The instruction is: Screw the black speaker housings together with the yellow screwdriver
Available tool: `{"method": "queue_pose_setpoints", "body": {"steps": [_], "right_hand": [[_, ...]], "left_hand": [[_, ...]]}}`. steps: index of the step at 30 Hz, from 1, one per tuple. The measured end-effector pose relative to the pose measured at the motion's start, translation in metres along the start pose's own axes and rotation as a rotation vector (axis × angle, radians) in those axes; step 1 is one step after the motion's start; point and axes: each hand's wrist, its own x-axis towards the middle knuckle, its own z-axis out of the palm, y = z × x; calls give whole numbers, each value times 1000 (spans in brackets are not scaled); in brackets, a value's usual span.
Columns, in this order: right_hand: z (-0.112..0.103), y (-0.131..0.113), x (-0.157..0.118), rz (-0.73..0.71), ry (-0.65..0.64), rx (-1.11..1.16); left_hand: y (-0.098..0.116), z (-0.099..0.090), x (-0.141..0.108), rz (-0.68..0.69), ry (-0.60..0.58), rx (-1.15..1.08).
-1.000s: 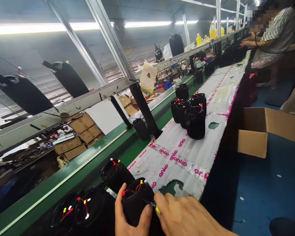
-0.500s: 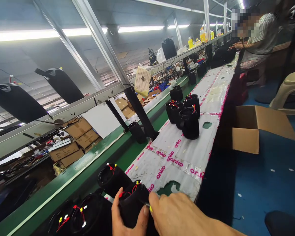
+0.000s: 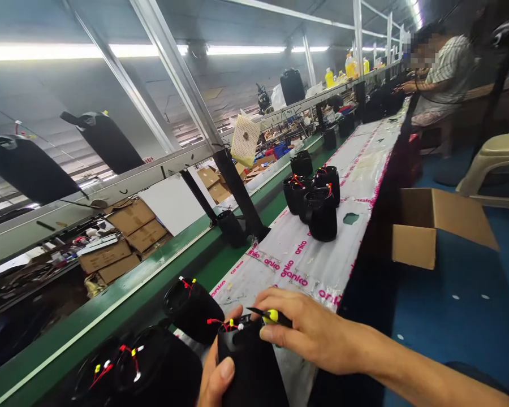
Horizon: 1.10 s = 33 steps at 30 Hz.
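My left hand [image 3: 215, 373] is wrapped round the side of a black, fabric-covered cylindrical housing [image 3: 254, 367] at the bottom centre. Red wires with yellow, white and red connectors [image 3: 231, 324] stick out of its open top. In my right hand [image 3: 309, 328] is a utility knife [image 3: 273, 315] with a dark pointed blade and a yellow-and-black body. Its tip points left, just above the housing's rim. Close by on the left stands another black housing [image 3: 193, 308] with similar wires, and more housings [image 3: 156, 362] fill the bottom left corner.
Several black housings [image 3: 322, 215] stand farther along the bench covering printed "anko" [image 3: 275, 243]. A green conveyor [image 3: 152, 277] runs along the left. An open cardboard box [image 3: 413, 246] and a beige stool [image 3: 492, 164] are at right. Another person [image 3: 445, 68] sits at the far end.
My right hand has drawn up and back from the housing's side, bringing the knife blade into view above the rim. The housing has turned and shifted slightly right in my left hand.
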Motion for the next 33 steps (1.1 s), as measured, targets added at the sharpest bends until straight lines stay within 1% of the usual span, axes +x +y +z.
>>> {"method": "queue_pose_setpoints", "body": {"steps": [2,4,6,8,9,10,11,13,15,17,19,21,22,24,26,27,29,30,33], "right_hand": [[0,4,2,89,-51,74],[3,8,2,171,-69,96],[7,12,0,216,-32,77],[11,13,-2,258,44,35],[13,12,-2,281,85,8],[15,10,-3,304,123,-19],[17,8,-3,326,159,-44],[20,0,-2,374,207,-116],[22,-8,-1,395,205,-181],[21,-16,-1,380,194,-174],[19,-20,-5,345,231,-144],[16,-19,-12,314,272,-182],[15,-17,-16,298,268,-225],[14,-12,-25,272,200,-298],[14,-6,-34,271,129,-328],[14,-4,-37,278,115,-332],[15,-2,-42,299,123,-329],[16,-3,-43,308,129,-325],[15,-8,-45,306,104,-315]], "left_hand": [[-4,-1,5,-44,-13,-6],[-6,-1,9,-82,-11,-3],[-7,0,11,-63,69,74],[-6,3,10,19,182,254],[-5,4,9,71,221,376],[-5,6,7,112,235,495],[-4,8,5,130,224,594],[-4,12,1,106,193,729],[-3,15,-3,74,182,795],[1,17,-4,73,145,794],[6,15,-3,72,95,752],[11,13,-4,53,69,714],[14,11,-4,36,64,703],[18,10,-5,-26,38,659],[19,9,-5,-117,-4,534],[18,10,-5,-162,-18,445],[16,10,-3,-228,-24,280],[15,10,-2,-241,-12,240],[13,8,3,-221,35,288]]}}
